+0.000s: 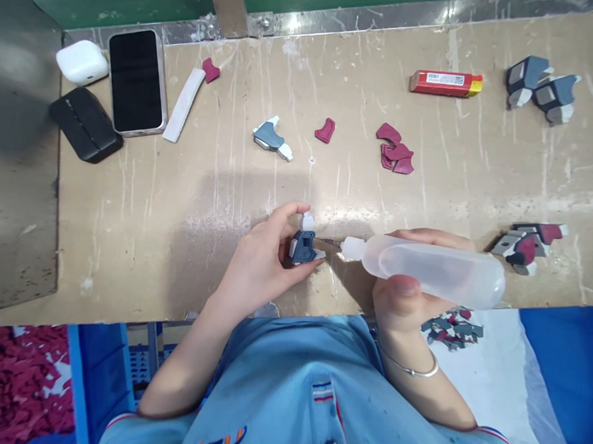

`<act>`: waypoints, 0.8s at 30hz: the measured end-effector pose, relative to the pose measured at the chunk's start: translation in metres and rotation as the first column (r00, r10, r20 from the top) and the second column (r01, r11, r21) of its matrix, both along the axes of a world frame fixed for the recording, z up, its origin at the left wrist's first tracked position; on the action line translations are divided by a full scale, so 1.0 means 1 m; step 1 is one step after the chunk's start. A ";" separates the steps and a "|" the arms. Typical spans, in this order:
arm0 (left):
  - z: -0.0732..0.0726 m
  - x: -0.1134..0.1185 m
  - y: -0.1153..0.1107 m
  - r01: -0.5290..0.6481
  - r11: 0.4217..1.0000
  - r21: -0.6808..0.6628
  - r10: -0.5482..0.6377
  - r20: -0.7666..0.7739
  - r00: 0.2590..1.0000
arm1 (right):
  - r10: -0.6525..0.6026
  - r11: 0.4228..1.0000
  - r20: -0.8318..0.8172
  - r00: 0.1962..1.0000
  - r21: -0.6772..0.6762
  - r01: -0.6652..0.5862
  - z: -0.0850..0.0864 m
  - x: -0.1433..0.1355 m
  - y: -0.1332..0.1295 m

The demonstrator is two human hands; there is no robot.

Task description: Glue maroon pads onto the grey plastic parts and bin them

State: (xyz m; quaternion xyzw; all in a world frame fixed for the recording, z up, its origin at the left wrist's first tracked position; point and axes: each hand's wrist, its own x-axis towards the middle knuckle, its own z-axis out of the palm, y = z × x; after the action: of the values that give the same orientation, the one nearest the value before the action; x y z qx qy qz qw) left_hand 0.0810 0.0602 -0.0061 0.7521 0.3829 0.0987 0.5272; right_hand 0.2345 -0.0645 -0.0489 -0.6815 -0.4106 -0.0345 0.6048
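My left hand pinches a small dark blue-grey plastic part with white ends, its hollow side turned up. In my right hand lies a translucent squeeze bottle, held sideways with a thin needle tip. That tip points left and reaches the edge of the plastic part; whether it touches is too small to tell. Beyond my hands lie a similar blue-grey and white part and a single maroon piece. Several more maroon pieces sit in a small pile to the right.
Along the back are a white earbud case, a black box, a phone, a white strip and a red lighter. Blue-grey parts and joined maroon-grey parts lie right. A bin of maroon pieces stands below left.
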 end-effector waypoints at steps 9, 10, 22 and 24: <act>0.000 0.000 0.000 0.013 1.000 0.003 -0.013 -0.008 1.000 | 0.001 1.000 0.073 0.997 -0.014 0.000 0.001 0.002 0.004; 0.000 0.000 0.000 0.016 1.000 -0.002 -0.016 -0.011 1.000 | -0.019 0.999 0.073 0.997 -0.027 0.021 0.001 0.000 0.003; 0.002 -0.005 -0.002 -0.015 1.000 -0.005 0.015 0.000 1.000 | 0.723 0.647 -0.687 -0.073 0.710 -0.277 -0.015 0.129 -0.010; 0.003 -0.005 -0.004 -0.027 0.999 0.016 0.027 0.049 0.998 | 0.811 0.506 -0.551 -0.196 0.829 -0.237 -0.020 0.150 -0.017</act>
State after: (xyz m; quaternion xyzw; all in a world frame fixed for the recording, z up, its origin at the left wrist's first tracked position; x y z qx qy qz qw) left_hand 0.0755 0.0564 -0.0031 0.7486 0.3791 0.1275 0.5287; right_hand 0.3847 -0.0815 -0.0693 -0.1069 -0.1532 0.5864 0.7882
